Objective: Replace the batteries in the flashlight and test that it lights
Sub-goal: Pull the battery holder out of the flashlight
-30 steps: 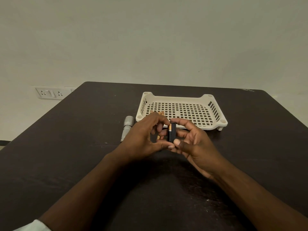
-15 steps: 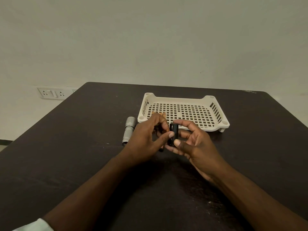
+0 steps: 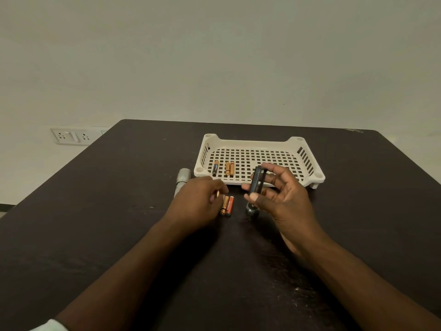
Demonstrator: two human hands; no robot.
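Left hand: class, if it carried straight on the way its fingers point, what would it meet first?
Probably the two batteries lying on the table just beyond the left hand fingertips, though depth is uncertain.

Both forearms reach forward over the table, bare to the wrist. The left hand [image 3: 198, 201] lies low, knuckles up, fingers curled down with a battery [image 3: 217, 194] pinched at their tips. The right hand [image 3: 284, 199] is raised a little higher — thumb and forefinger clamp the two ends of a black battery holder [image 3: 257, 180], the other fingers spread behind it.
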